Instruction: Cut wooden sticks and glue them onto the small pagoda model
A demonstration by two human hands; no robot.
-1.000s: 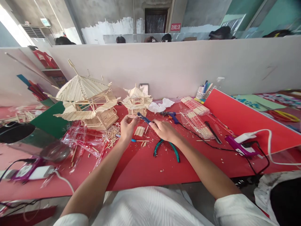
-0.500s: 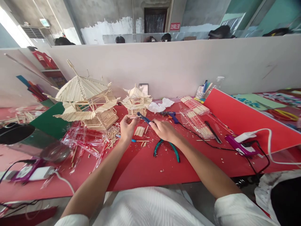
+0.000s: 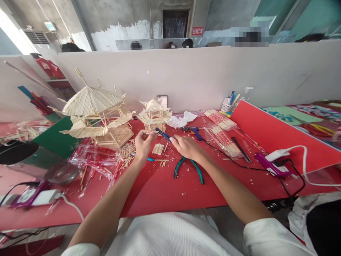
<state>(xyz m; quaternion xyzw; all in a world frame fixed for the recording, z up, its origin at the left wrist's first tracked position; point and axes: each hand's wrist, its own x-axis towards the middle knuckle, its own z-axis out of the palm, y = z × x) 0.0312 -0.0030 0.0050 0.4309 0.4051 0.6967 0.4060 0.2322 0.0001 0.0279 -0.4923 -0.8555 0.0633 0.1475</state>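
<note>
My left hand [image 3: 143, 145] pinches a thin wooden stick [image 3: 148, 133] between thumb and fingers. Blue-handled pliers [image 3: 163, 133] are gripped in my right hand [image 3: 186, 146], their jaws close to the left fingertips; whether they touch the stick is too small to tell. Just behind the hands stands a small pavilion model [image 3: 153, 115] of wooden sticks, and a larger pavilion model [image 3: 97, 117] is to its left. Below my hands lie a row of short sticks [image 3: 158, 149], a blue pen-like tool [image 3: 150, 159] and green-handled pliers [image 3: 197, 171].
A glue gun [image 3: 195, 132] with a cord lies right of the hands, near packs of sticks [image 3: 223, 137]. Red board [image 3: 282, 142] and a purple power strip [image 3: 274, 166] are further right. Plastic wrappers [image 3: 93, 156] and a clear jar [image 3: 39, 161] occupy the left. A partition [image 3: 186, 74] rises behind.
A small pale speck now shows against the partition above the small pavilion. The left hand has shifted very slightly left; both hands keep their grips.
</note>
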